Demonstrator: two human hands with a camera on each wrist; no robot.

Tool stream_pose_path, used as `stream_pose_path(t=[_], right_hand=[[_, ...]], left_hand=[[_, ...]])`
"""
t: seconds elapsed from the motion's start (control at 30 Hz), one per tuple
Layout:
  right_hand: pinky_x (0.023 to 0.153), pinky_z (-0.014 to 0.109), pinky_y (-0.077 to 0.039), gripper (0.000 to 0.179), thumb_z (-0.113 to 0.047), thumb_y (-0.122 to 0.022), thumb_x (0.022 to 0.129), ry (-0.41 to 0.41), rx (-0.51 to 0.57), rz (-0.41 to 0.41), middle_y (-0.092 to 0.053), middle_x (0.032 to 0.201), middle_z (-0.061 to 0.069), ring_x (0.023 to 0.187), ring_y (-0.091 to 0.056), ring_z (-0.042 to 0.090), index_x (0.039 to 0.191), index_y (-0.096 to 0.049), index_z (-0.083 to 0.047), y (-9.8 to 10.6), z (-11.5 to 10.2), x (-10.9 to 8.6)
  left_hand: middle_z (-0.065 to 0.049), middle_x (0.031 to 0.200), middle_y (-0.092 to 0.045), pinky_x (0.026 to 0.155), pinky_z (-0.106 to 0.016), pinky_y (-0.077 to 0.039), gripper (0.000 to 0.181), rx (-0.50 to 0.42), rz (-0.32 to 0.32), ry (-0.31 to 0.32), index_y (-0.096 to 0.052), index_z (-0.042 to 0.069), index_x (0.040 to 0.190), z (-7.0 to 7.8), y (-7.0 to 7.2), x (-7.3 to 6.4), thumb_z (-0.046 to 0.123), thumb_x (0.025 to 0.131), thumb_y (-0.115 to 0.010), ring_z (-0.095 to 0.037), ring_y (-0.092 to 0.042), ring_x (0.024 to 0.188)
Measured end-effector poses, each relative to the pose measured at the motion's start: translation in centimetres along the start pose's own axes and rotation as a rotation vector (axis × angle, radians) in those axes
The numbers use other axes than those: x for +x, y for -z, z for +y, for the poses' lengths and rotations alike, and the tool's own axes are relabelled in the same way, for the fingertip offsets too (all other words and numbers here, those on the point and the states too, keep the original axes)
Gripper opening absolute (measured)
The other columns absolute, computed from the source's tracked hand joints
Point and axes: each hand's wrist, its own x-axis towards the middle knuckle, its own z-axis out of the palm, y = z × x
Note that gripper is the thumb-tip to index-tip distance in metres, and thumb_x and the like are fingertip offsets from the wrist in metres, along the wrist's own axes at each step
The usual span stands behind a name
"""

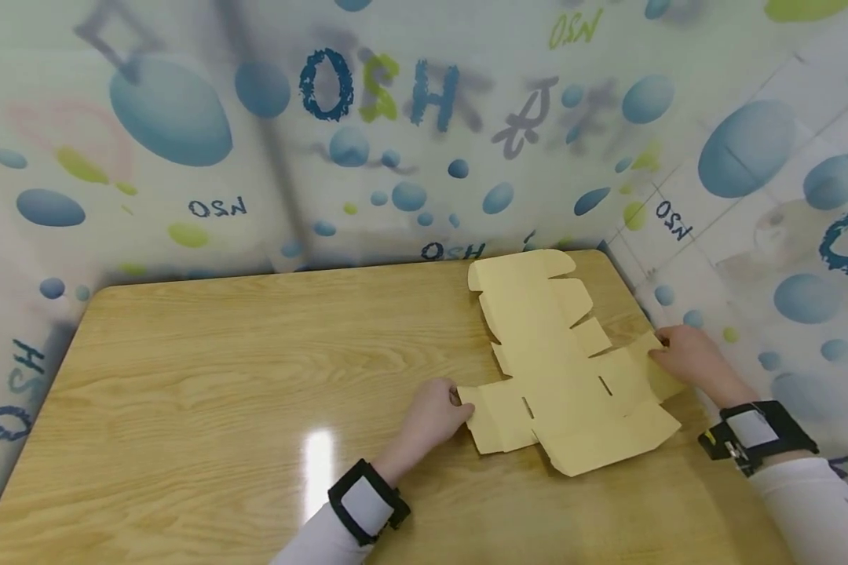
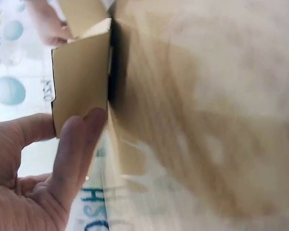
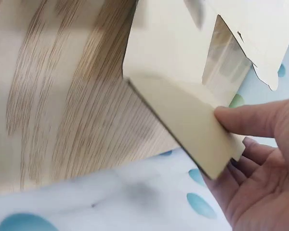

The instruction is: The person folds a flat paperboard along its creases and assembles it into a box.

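Bright light leaves 1 glare streak [image 1: 319,475] on the table [image 1: 184,392]; the left wrist view blurs.

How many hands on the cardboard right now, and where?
2. The left hand pinches the left end flap of the unfolded cardboard; the right hand pinches the right end flap. No others visible.

Slotted tan cardboard sheet [image 1: 551,353], side flaps [image 2: 82,77] raised

From the head I'm looking forward and down across the counter [image 1: 205,377]; both wrist views are sharing the cardboard [image 1: 554,353] up close.
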Motion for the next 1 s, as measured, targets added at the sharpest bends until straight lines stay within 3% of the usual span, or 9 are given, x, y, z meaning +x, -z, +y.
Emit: stream_pose_path(t=[0.1,0.23,0.33,0.47,0.63,0.67,0.83,1.0], right_hand=[[0.062,0.036,-0.044,0.024,-0.009,-0.064,0.093,0.016,0.031,0.018,-0.061,0.083,0.030,0.070,-0.053,0.030,0.087,-0.060,0.014,-0.2,-0.9,0.0],[0.061,0.033,-0.041,0.024,-0.010,-0.065,0.093,0.031,0.049,0.038,-0.059,0.080,0.026,0.070,-0.051,0.028,0.087,-0.059,0.011,-0.7,-2.2,0.0],[0.060,0.029,-0.031,0.027,-0.011,-0.066,0.094,0.050,0.070,0.063,-0.045,0.070,0.008,0.065,-0.041,0.019,0.075,-0.047,-0.003,-1.5,-3.3,-0.2],[0.059,0.025,-0.024,0.039,-0.013,-0.067,0.096,0.100,0.100,0.096,-0.031,0.067,-0.002,0.061,-0.030,0.012,0.071,-0.037,-0.012,-2.5,-5.1,-0.6],[0.061,0.025,-0.022,0.044,-0.015,-0.068,0.097,0.155,0.141,0.104,-0.026,0.068,-0.004,0.061,-0.026,0.011,0.072,-0.032,-0.014,-3.2,-9.0,-0.5],[0.061,0.025,-0.021,0.044,-0.015,-0.069,0.097,0.161,0.152,0.102,-0.026,0.069,-0.004,0.062,-0.026,0.011,0.072,-0.033,-0.014,-3.3,-9.9,-0.5],[0.061,0.026,-0.022,0.041,-0.014,-0.070,0.097,0.171,0.230,0.080,-0.029,0.069,-0.003,0.063,-0.028,0.011,0.073,-0.036,-0.012,-4.2,-14.8,-0.5],[0.065,0.032,-0.043,0.031,-0.015,-0.068,0.099,0.180,0.323,-0.004,-0.057,0.081,0.011,0.076,-0.056,0.023,0.081,-0.045,-0.005,-4.5,-20.0,-0.2]], left_hand=[[0.007,0.054,-0.041,0.045,-0.018,-0.027,0.020,-0.051,0.044,0.016,-0.057,0.004,0.074,-0.5,1.1,0.3,0.002,0.091,-0.066,-0.006,-0.035,0.047],[0.007,0.054,-0.049,0.045,-0.017,-0.033,0.020,-0.106,0.055,0.030,-0.056,0.005,0.074,-1.4,2.9,0.1,-0.001,0.090,-0.065,-0.006,-0.048,0.045],[0.006,0.056,-0.053,0.045,-0.017,-0.037,0.020,-0.130,0.054,0.037,-0.055,0.006,0.074,-2.3,4.2,-0.3,-0.002,0.090,-0.065,-0.008,-0.055,0.047],[0.006,0.056,-0.044,0.047,-0.018,-0.035,0.029,-0.125,0.069,0.051,-0.045,0.010,0.072,-3.5,6.3,-1.2,-0.002,0.091,-0.063,-0.009,-0.049,0.048],[0.001,0.071,-0.049,0.051,-0.020,-0.040,0.008,-0.100,0.140,0.123,-0.056,0.003,0.087,-5.0,9.8,-3.1,0.001,0.090,-0.063,-0.011,-0.050,0.058],[-0.001,0.075,-0.052,0.052,-0.021,-0.041,0.005,-0.091,0.160,0.134,-0.059,0.000,0.093,-5.3,10.5,-3.4,0.001,0.090,-0.063,-0.011,-0.051,0.061],[-0.012,0.097,-0.062,0.058,-0.024,-0.052,0.037,-0.084,0.243,0.192,-0.062,-0.012,0.123,-7.1,13.9,-5.1,0.002,0.089,-0.063,-0.017,-0.062,0.083],[-0.020,0.107,-0.066,0.062,-0.025,-0.056,0.042,-0.045,0.331,0.212,-0.062,-0.014,0.130,-8.1,17.6,-6.5,0.003,0.092,-0.060,-0.027,-0.069,0.096]])
